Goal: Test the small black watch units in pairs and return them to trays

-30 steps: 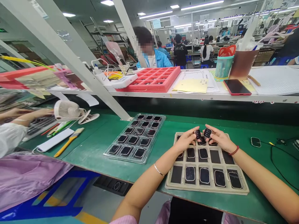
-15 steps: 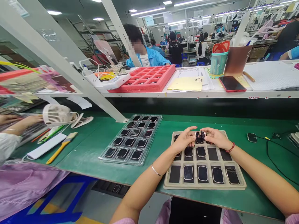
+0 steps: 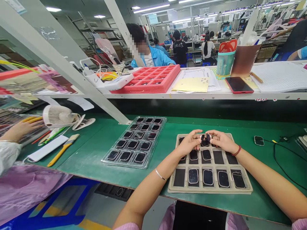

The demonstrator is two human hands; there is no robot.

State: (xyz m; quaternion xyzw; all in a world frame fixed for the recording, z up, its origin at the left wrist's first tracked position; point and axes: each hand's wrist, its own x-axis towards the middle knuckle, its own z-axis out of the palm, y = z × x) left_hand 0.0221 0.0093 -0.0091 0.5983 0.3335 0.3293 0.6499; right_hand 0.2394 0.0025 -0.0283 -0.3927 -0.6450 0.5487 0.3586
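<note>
Over the back row of a beige tray (image 3: 172, 189), my left hand (image 3: 190, 142) pinches a small dark part (image 3: 202, 138). My right hand (image 3: 222, 141), with a red bead bracelet at the wrist, pinches another dark piece (image 3: 208, 138) right beside it. Whether the two pieces are joined is too small to tell. Below the hands, the tray holds several dark square watch-like units (image 3: 208, 177) with pale rims, and some of its slots hold none. Left of it lies a clear plastic tray (image 3: 146, 164) with several similar units.
A white fan (image 3: 57, 117), a yellow-handled brush (image 3: 62, 151) and a white slab (image 3: 48, 148) lie at left, near another person's hand (image 3: 22, 128). One watch-like unit (image 3: 259, 141) and black cables (image 3: 274, 156) are at right. A shelf (image 3: 192, 96) crosses behind, bearing a red foam tray (image 3: 165, 86).
Both my hands hold nearly the same place and grip. The other person's hand at the left has moved and now shows yellow on its fingers.
</note>
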